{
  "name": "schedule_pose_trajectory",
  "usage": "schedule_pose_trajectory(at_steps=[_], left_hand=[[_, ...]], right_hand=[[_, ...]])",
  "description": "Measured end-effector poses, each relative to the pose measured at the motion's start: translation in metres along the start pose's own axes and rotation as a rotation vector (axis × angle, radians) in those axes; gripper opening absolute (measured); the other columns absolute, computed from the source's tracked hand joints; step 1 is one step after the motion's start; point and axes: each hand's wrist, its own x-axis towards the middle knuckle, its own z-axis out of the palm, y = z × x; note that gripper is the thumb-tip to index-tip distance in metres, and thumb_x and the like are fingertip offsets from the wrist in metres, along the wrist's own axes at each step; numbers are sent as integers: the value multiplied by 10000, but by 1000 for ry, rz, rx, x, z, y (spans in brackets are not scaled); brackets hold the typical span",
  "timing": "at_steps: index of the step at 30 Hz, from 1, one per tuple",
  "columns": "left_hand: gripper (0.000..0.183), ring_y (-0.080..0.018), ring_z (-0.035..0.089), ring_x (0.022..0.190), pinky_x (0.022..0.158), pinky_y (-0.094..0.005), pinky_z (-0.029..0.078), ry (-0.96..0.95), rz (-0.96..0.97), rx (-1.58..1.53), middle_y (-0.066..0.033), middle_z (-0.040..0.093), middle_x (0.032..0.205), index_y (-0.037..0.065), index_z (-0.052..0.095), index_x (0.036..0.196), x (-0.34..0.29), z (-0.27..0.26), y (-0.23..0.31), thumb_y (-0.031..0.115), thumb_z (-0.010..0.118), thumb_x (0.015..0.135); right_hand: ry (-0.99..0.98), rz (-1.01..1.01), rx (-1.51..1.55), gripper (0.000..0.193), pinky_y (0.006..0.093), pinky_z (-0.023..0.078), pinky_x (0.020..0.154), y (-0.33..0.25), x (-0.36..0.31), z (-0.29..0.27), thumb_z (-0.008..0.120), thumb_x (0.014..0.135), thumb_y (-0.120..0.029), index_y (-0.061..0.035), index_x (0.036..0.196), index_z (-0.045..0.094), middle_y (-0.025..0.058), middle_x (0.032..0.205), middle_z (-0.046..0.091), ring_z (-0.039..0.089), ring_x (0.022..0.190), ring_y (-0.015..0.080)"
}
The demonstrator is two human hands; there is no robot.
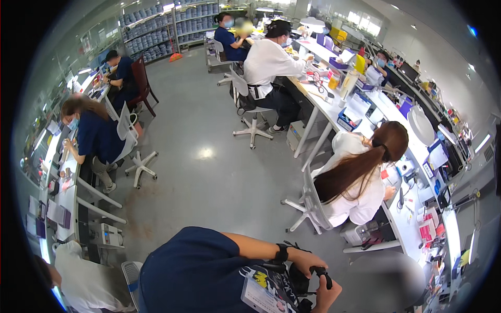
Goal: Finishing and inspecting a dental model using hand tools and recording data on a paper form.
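Observation:
At the lower edge, my left arm in a navy short sleeve reaches across to the right, with a black band (282,253) on the wrist. My left hand (307,262) is closed at a small black device (322,277), whose exact kind I cannot make out. My right hand (327,297) comes up from below, its fingers bent round the same black piece. More dark gear (298,281) hangs just under my left hand, partly hidden. A clear badge holder (262,295) lies against my printed shirt front.
A person in white sits close on the right at a long white bench (402,214) with tools and boxes. A white swivel chair (313,201) stands there. More seated people work along both sides. Grey floor (203,172) runs between toward racks (148,31) at the back.

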Motion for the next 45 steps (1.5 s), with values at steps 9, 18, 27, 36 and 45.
schedule_pose_trajectory(at_steps=[9, 18, 27, 36, 45], left_hand=[[392, -387, 602, 947, 792, -454, 479, -50, 53, 92, -152, 609, 985, 49, 597, 953, 147, 5, 9, 210, 795, 655], [354, -409, 605, 839, 696, -468, 489, -473, 345, 68, -163, 625, 851, 27, 616, 908, 370, 30, 88, 237, 771, 668], [497, -244, 680, 957, 751, -321, 571, -588, 96, -205, -137, 561, 1284, 33, 572, 1264, 543, 121, 33, 154, 760, 820], [381, -174, 697, 844, 707, -300, 553, -588, -181, -103, -136, 708, 1020, 8, 630, 1172, 758, 98, -11, 162, 741, 841], [446, -194, 682, 886, 760, -312, 550, -708, -150, -127, -123, 700, 1044, -7, 600, 1226, 919, 195, 12, 252, 702, 877]], right_hand=[[22, 128, 156, 243, 344, 443, 551, -23, 43, -94, 733, 855, -156, 79, 874, 670, 6, 642, 582, 495, 617, 111], [784, 58, -371, 234, 350, 385, 474, 141, 72, -230, 713, 748, -113, 27, 676, 539, 105, 524, 467, 469, 490, 173], [1393, 255, -242, 156, 286, 408, 590, 143, 84, -437, 680, 648, -18, -10, 783, 603, 36, 648, 538, 507, 637, 129], [1405, 148, -588, 210, 253, 392, 598, 206, -6, -768, 564, 610, 40, -10, 814, 576, -17, 714, 497, 476, 668, 96], [1262, 141, -426, 180, 250, 368, 552, 287, -19, -1000, 508, 687, -33, -7, 849, 582, -19, 721, 485, 443, 622, 89]])
